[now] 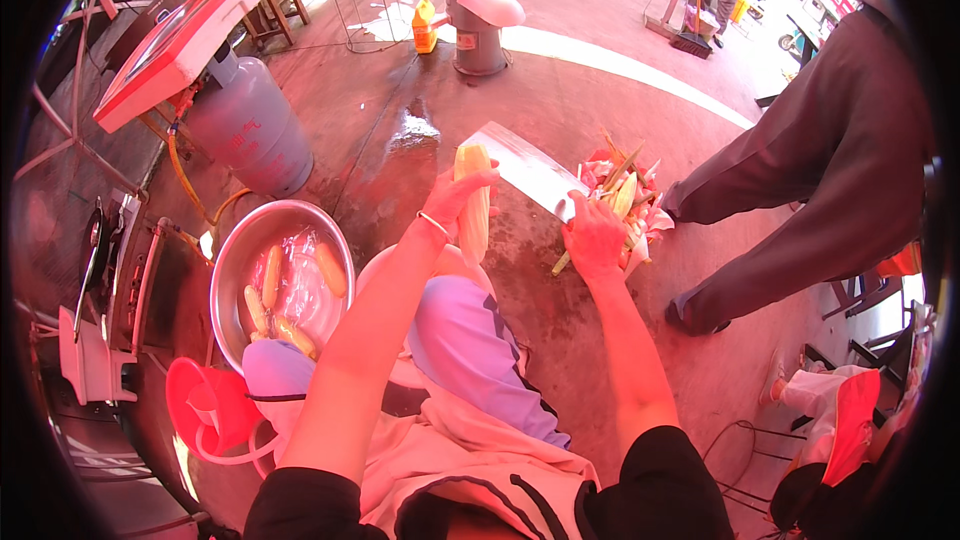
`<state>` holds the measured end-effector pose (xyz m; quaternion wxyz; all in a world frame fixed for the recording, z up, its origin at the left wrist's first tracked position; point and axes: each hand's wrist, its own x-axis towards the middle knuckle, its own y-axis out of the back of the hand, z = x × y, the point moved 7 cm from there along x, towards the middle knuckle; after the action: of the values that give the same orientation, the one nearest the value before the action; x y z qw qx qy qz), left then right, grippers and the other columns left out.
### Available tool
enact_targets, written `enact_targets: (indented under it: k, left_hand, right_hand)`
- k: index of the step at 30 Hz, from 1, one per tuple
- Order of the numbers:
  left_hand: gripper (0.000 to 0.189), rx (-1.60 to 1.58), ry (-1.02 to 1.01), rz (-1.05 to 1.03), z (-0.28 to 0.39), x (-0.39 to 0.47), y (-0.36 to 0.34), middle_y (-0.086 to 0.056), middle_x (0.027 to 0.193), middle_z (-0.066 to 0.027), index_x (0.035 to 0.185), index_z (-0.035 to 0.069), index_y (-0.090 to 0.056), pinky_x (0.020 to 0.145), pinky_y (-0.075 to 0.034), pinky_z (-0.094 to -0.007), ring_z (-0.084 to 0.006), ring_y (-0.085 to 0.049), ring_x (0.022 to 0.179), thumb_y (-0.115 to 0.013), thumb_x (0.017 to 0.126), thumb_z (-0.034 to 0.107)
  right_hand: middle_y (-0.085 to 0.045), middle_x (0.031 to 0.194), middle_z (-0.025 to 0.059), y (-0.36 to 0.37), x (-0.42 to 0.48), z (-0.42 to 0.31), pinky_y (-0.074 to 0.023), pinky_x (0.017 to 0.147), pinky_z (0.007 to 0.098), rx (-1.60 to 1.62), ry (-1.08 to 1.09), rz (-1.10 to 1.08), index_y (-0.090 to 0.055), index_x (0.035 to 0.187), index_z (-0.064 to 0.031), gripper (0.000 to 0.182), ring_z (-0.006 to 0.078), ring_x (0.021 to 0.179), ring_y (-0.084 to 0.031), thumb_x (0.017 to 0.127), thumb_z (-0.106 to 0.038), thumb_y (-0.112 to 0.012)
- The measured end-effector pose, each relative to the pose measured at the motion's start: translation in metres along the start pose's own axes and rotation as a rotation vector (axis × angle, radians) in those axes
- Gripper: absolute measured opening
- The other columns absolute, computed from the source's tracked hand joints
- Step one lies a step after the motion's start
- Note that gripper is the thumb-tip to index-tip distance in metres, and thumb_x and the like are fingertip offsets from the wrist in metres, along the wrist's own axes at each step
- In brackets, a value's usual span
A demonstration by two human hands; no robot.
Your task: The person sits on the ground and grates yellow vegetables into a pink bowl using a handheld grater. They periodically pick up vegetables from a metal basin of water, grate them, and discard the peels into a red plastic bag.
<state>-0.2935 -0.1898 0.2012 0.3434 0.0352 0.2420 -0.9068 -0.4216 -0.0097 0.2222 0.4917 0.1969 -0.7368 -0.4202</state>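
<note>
My left hand (459,199) grips a pale yellow, long vegetable (474,217), apparently an ear of corn, upright above my knee. Its upper end looks cut flat. In my right hand (596,232) is a broad-bladed cleaver (521,169), its handle mostly hidden by my fingers. The blade reaches left, its far end close to the vegetable's top; I cannot tell if they touch. Beyond the right hand, a heap of husks and trimmings (641,221) lies on the floor. Several yellow ears (330,270) rest in water in a metal basin (225,270) at my left.
A red bucket (187,390) stands by the basin. Ahead left is a gas cylinder (255,127) with a yellow hose (184,180). A cylindrical stove (480,37) and a yellow jug (424,26) stand farther off. Another person's legs (810,142) are close on the right, beside the trimmings.
</note>
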Motion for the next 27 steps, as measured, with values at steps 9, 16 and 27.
enact_targets:
  k: [9, 16, 27]
  left_hand:
    - [0.045, -0.302, -0.22, 0.505, 0.004, -0.034, 0.129, -0.057, 0.091, -0.002, 0.105, 0.009, -0.061, 0.056, -0.056, -0.0337, -0.0166, -0.06, 0.072, -0.081, 0.067, 0.022]
    - [0.047, -0.266, -0.271, 0.663, -0.013, -0.073, 0.207, -0.056, 0.09, -0.0032, 0.104, 0.008, -0.061, 0.058, -0.056, -0.0349, -0.018, -0.059, 0.073, -0.083, 0.065, 0.021]
    - [0.052, -0.614, -0.055, 0.8, -0.138, -0.163, 0.31, -0.052, 0.091, -0.0011, 0.104, 0.014, -0.057, 0.062, -0.055, -0.039, -0.0206, -0.056, 0.081, -0.083, 0.062, 0.029]
  right_hand:
    - [-0.06, 0.083, 0.0076, -0.002, 0.048, -0.087, -0.0442, 0.076, 0.0387, 0.203, 0.234, 0.044, -0.06, 0.106, -0.0105, 0.034, 0.0262, 0.084, -0.055, 0.08, -0.031, -0.064]
    - [-0.061, 0.109, 0.0112, -0.048, 0.058, 0.057, -0.0427, 0.087, 0.0389, 0.063, -0.012, -0.057, -0.064, 0.104, -0.0083, 0.031, 0.0294, 0.103, -0.056, 0.089, -0.033, -0.054]
    - [-0.055, 0.12, 0.0209, -0.108, -0.029, -0.232, -0.0412, 0.095, 0.0417, 0.633, 0.671, -1.215, -0.049, 0.127, -0.0028, 0.058, 0.0358, 0.113, -0.052, 0.084, -0.04, -0.062]
